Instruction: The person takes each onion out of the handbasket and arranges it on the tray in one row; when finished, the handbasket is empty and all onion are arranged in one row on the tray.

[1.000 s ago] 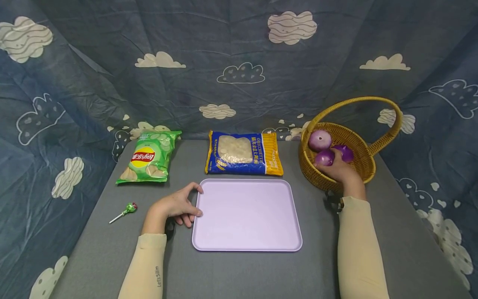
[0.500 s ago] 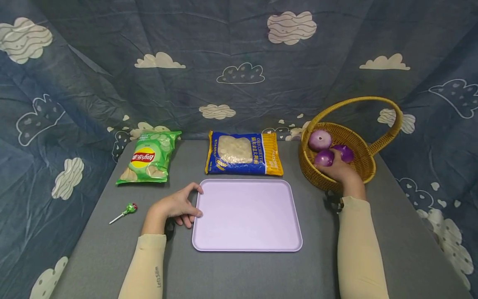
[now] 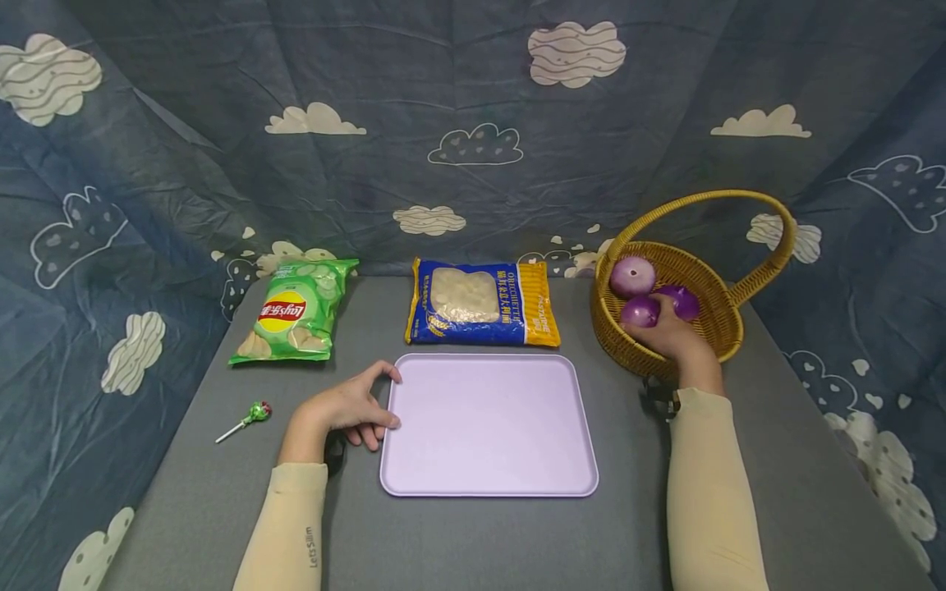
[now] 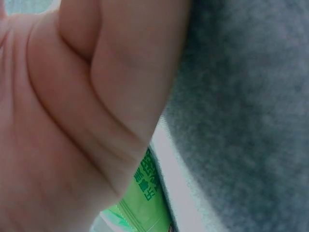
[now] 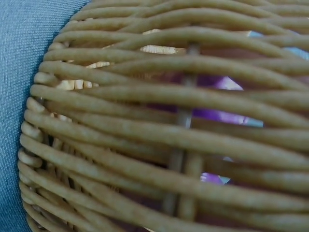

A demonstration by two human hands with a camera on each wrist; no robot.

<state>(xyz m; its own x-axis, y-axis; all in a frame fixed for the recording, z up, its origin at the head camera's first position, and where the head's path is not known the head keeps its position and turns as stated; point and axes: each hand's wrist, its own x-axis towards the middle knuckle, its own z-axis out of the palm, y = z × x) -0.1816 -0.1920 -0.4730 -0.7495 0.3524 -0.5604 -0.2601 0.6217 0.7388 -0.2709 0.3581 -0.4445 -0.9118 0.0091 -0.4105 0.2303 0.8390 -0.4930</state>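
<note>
At the left rim of a lilac tray (image 3: 488,427), my left hand (image 3: 343,406) grips the edge, thumb and index finger over it and the other fingers curled beside it. My right hand (image 3: 672,332) reaches into a wicker basket (image 3: 624,349) and holds the front purple onion (image 3: 640,311) between thumb and fingers. Beside that lie a paler onion (image 3: 633,276) and a darker onion (image 3: 683,302). The left wrist view is filled by the palm (image 4: 63,125). In the right wrist view, the basket's weave (image 5: 145,96) mostly hides the onions and the fingers.
A blue and yellow pasta bag (image 3: 480,304) lies behind the tray. A green chip bag (image 3: 296,312) is at the back left, with a lollipop (image 3: 247,420) in front of it. The basket's tall handle (image 3: 709,195) arches above its opening. A cloud-patterned cloth hangs behind.
</note>
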